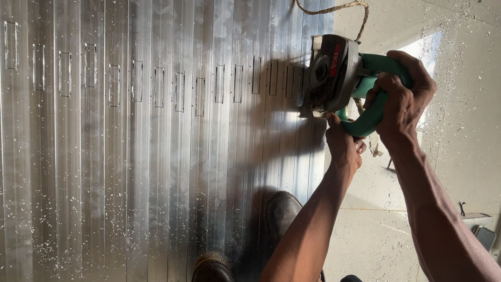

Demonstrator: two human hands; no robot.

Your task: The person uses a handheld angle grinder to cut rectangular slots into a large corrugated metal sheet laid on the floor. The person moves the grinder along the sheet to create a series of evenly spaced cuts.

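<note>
Over a row of aluminium profiles (pixel 156 156) on the floor | both hands closed around a green power cutter (pixel 339 78): right hand (pixel 404 99) on rear handle, left hand (pixel 342 146) beneath | slot-cutting seemingly underway at the rightmost profile | next: likely steady downward pressure | boots (pixel 282 209) rested on metal.

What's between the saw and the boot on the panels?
Head view: only bare ribbed metal panels in shadow, with scattered shavings, lie between the saw and the boot. Both hands grip the saw.
</note>
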